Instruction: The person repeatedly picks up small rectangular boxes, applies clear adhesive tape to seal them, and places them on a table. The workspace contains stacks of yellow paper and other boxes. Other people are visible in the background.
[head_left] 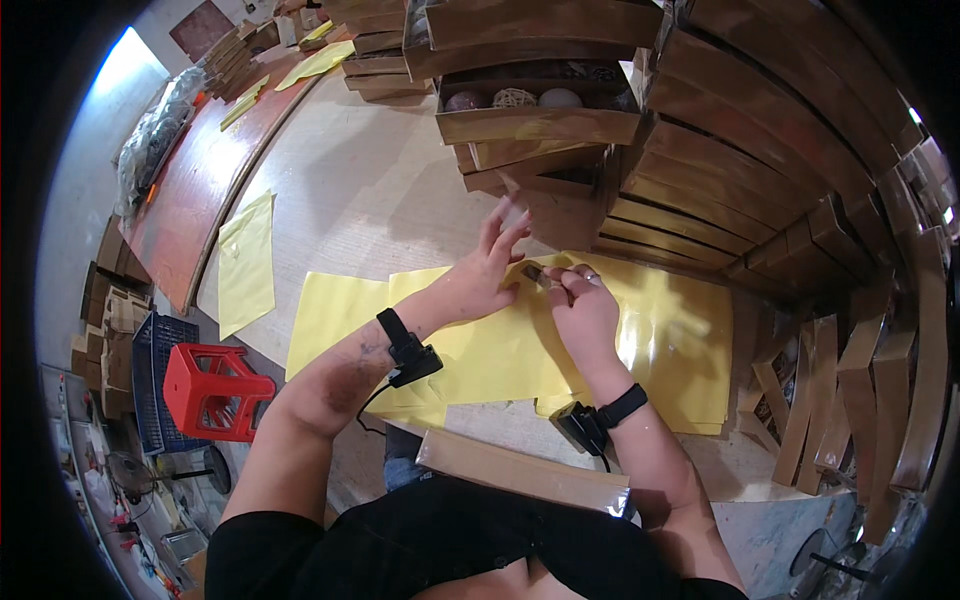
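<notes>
My left hand (483, 275) hovers over the yellow sheets (470, 360), its fingers stretched upward and apart. A pale, blurred patch (512, 212) shows at its fingertips; I cannot make out what it is. To its right, my right hand (583, 305) pinches a small dark flat piece (534, 272) between thumb and fingers. That piece is too small to name. The yellow sheets lie overlapping on the table under both hands. Against my body, at the near table edge, rests a long brown cardboard box (525, 475).
Stacked brown boxes (700, 180) rise at the far right. An open box (540, 125) holding decorative balls stands at the back. Another yellow sheet (247, 265) lies at left on the table (340, 170). A red stool (210, 390) and blue crate (160, 370) stand left.
</notes>
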